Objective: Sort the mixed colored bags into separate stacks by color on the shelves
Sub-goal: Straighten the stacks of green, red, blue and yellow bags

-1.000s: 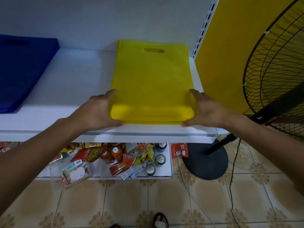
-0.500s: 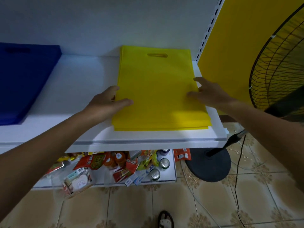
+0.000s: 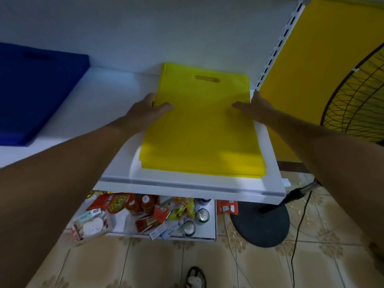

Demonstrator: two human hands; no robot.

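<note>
I had both hands on the stack of yellow bags (image 3: 203, 129), which lay flat on the right end of the white upper shelf (image 3: 97, 104), handle cut-outs towards the back wall. The lower edges of the bags were slightly fanned near the shelf's front lip.

The left hand (image 3: 148, 110) rested against the stack's left edge, about halfway up. Its fingers were fairly straight along the side and its thumb lay across the top bag. The right hand (image 3: 254, 108) mirrored it on the right edge, fingers stretched out along the side towards the slotted upright (image 3: 280, 44), thumb flat on the yellow fabric. Neither hand was curled round anything; both were spread wide and only pressed on the stack from either side. I could not tell whether any fingertips reached beneath the bags.

The stack of blue bags (image 3: 35, 90) sat well apart at the left end of the same shelf.

Below, the lower shelf (image 3: 209, 235) carried a jumble of snack packets (image 3: 112, 202), bottles and cans. A pedestal fan (image 3: 357, 96) stood to the right in front of a yellow panel (image 3: 324, 59), its round base (image 3: 261, 225) on the tiled floor (image 3: 145, 265). A sandalled foot (image 3: 194, 277) showed at the bottom edge.
</note>
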